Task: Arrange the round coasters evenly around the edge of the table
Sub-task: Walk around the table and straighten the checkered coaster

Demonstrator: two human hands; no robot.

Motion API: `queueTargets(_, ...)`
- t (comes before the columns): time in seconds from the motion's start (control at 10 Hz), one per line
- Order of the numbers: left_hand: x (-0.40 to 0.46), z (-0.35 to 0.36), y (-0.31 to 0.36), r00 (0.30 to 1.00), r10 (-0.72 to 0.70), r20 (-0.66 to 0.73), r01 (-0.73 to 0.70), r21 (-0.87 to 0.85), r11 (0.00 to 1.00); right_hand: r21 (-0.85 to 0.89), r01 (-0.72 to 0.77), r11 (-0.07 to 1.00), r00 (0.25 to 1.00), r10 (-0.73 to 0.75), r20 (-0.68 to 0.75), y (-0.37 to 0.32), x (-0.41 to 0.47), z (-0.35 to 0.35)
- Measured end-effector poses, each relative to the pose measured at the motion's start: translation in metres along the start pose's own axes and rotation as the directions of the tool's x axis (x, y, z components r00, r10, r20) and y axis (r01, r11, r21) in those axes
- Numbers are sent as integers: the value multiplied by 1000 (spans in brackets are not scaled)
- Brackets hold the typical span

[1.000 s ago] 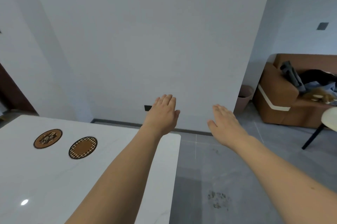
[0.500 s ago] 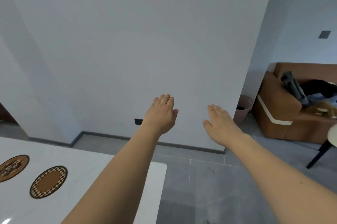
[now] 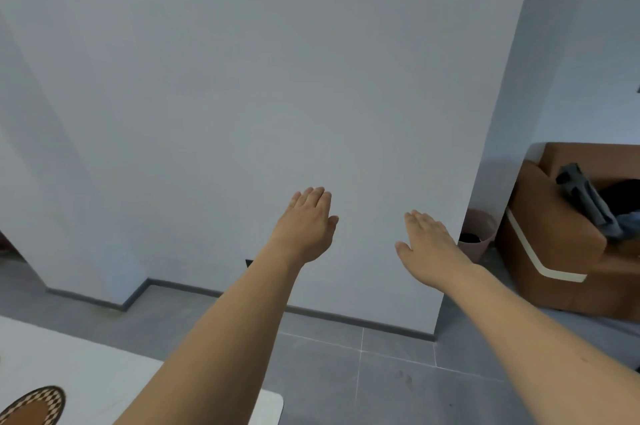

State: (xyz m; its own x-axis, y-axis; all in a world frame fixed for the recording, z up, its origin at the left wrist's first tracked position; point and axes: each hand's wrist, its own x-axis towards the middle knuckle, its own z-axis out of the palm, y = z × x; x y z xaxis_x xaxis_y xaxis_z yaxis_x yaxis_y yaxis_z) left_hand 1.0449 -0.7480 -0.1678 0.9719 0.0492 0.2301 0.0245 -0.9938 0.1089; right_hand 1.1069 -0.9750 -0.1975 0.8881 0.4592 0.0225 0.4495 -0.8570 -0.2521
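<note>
Two flat hands, left hand, right hand, coaster lying flat

Two bare forearms showing, sleeveless to frame edge; left hand and right hand wearing no rings, watch or gloves.

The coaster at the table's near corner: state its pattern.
Brown centre ringed by a dark-and-cream checkered border; coaster shows only partly, in the head view.
</note>
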Motion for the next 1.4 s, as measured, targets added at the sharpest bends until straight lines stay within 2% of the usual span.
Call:
queueTargets(0.4,167,27,-46,1000,6,-20,-7,-17,1000,-18,-3,1000,1000,3,-19,20,169,-17)
queueTargets(0.7,262,57,-66,1000,-21,-12,21,-9,1000,-43,36,998,997,-33,67,46,278,-3)
queueTargets(1.0,311,79,-115,957,-284,-54,281,-59,958,-44,202,978,972,-195,135,34,393,5)
queueTargets(1.2,277,96,-198,867,-498,-24,498,-6,867,-11,395,918,893,-382,237,-40,440,50)
queueTargets(1.4,223,97,-290,756,-653,-45,654,17,756,21,565,825,783,-545,300,-145,466,96)
